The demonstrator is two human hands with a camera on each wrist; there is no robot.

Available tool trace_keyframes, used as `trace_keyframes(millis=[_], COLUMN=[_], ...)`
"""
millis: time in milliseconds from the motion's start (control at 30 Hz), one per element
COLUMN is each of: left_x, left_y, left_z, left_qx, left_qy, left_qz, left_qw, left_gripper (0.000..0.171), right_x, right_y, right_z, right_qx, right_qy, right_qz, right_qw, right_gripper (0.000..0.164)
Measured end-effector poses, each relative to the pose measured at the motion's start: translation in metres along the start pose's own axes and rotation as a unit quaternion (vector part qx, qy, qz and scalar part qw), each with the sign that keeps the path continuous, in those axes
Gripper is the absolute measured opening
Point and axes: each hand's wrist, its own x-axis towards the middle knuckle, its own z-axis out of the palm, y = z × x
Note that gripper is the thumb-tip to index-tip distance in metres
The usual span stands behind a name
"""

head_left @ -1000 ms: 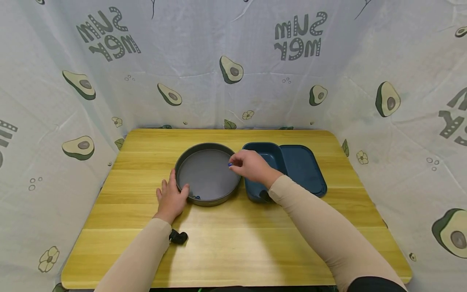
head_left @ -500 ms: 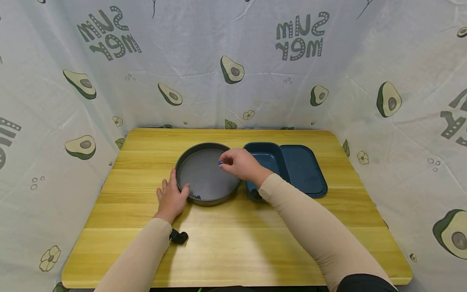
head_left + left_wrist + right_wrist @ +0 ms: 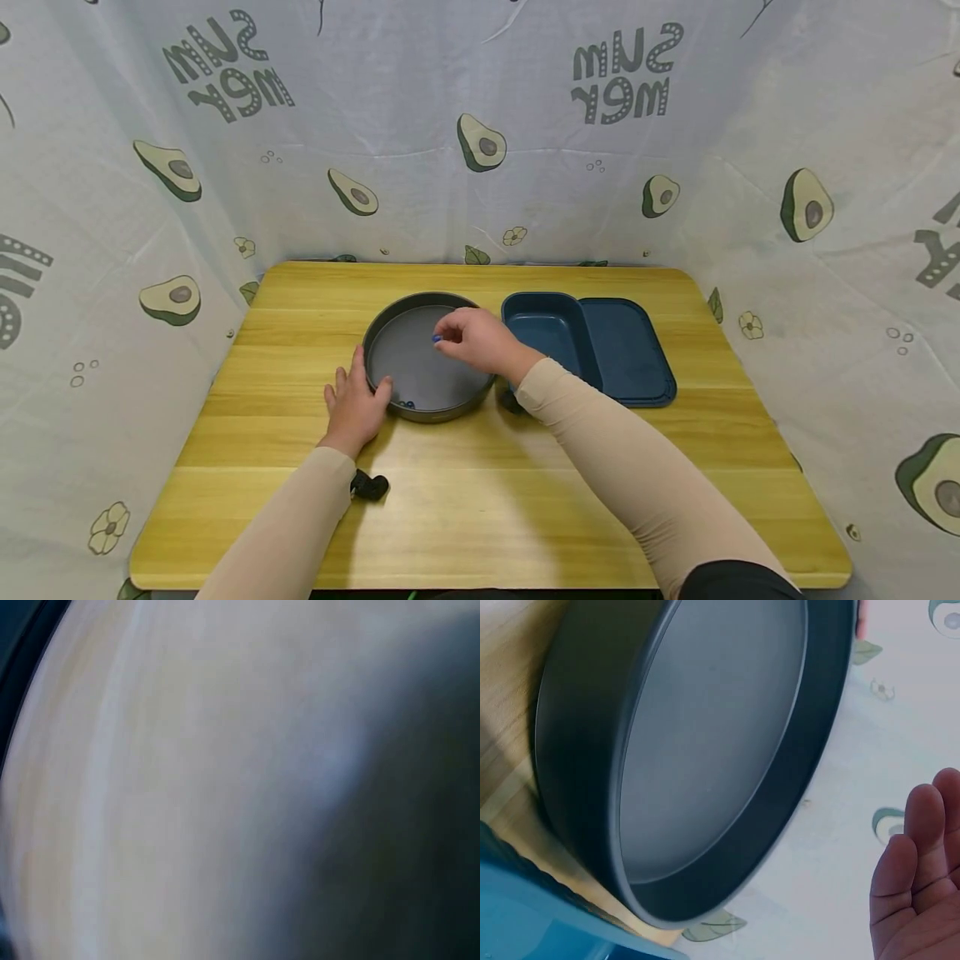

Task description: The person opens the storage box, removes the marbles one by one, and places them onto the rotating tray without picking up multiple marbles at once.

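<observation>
A round dark grey pan (image 3: pixel 430 354) stands left of the table's middle. My left hand (image 3: pixel 356 408) rests against its near-left side, fingers spread along the outer wall and thumb at the rim. Above the pan, my right hand (image 3: pixel 480 340) pinches a small blue marble (image 3: pixel 437 338) between thumb and fingertips. Several similar small marbles (image 3: pixel 407 405) lie inside by the near rim. In the right wrist view, the pan (image 3: pixel 712 742) fills the middle and some fingers of my right hand (image 3: pixel 922 877) show at the right edge. The left wrist view is mostly blurred.
Right of the pan stands a deep blue rectangular box (image 3: pixel 547 325), partly behind my right forearm. A flat blue lid (image 3: pixel 626 354) lies beside it. All rest on a wooden table (image 3: pixel 450 500), backed by a pale avocado-print curtain (image 3: pixel 420 108).
My right hand has moved left, from the pan's right rim to over its inside, with the blue marble still pinched. My left hand has stayed at the pan's side.
</observation>
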Motion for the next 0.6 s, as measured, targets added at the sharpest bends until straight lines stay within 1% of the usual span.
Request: trace_keyframes(millis=[200, 600], left_x=[0.0001, -0.0001], left_y=[0.0014, 0.001], left_z=[-0.0001, -0.0004], left_qx=[0.003, 0.004], left_qy=[0.001, -0.002], left_qz=[-0.002, -0.001], left_qw=[1.0, 1.0], left_gripper=[0.084, 0.084], right_x=[0.0027, 0.0047], right_y=[-0.004, -0.0063], right_z=[0.0047, 0.0092], right_qx=[-0.012, -0.017], right_qy=[0.003, -0.005], right_qz=[-0.017, -0.009], right_qw=[1.0, 1.0], right_gripper=[0.015, 0.016])
